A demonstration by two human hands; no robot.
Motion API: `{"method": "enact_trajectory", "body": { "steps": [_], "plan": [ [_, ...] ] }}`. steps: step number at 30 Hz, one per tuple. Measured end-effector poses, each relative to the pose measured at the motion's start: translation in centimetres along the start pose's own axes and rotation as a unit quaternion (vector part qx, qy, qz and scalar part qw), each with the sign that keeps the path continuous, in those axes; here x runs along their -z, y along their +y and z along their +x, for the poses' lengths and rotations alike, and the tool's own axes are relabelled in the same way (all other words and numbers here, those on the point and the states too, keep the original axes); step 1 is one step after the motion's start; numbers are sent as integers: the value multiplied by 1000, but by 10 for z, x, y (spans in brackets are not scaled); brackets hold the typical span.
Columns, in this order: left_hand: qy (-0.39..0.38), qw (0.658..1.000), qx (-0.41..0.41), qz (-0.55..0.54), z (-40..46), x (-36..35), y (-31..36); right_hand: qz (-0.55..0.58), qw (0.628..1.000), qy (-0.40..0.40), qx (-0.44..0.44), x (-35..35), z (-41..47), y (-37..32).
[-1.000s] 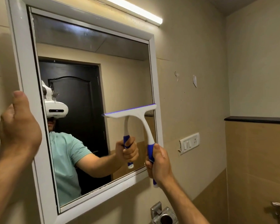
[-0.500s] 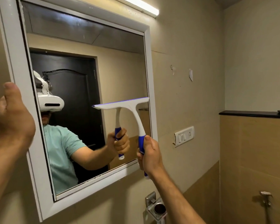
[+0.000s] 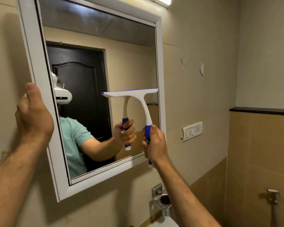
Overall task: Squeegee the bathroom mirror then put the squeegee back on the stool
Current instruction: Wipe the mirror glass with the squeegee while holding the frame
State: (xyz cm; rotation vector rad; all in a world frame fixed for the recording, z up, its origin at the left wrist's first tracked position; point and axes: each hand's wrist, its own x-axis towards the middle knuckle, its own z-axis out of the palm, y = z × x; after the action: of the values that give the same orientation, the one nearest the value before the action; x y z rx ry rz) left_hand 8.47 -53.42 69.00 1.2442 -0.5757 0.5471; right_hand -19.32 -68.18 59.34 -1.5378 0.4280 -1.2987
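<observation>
White plastic squeegee with blue grip (image 3: 138, 102): blade pressed flat against glass of white-framed bathroom mirror (image 3: 95, 66), lower right part, blade end by right frame edge, handle slanting down. Your right hand (image 3: 156, 145) grips blue handle, fingers curled round it, thumb up along grip. Your left hand (image 3: 33, 115) holds mirror's left frame edge, thumb on front, fingers hidden behind frame. White wall switch plate (image 3: 192, 131) right of mirror; chrome wall holder (image 3: 162, 200) below it.
</observation>
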Motion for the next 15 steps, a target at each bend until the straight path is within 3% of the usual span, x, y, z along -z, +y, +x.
{"method": "enact_trajectory", "body": {
  "steps": [8,15],
  "plan": [
    [45,999,9,25,-41,6,44,11,995,-22,-94,30,-62,67],
    [33,999,0,-14,-38,8,41,25,998,-18,-47,13,-23,15]
  ]
}}
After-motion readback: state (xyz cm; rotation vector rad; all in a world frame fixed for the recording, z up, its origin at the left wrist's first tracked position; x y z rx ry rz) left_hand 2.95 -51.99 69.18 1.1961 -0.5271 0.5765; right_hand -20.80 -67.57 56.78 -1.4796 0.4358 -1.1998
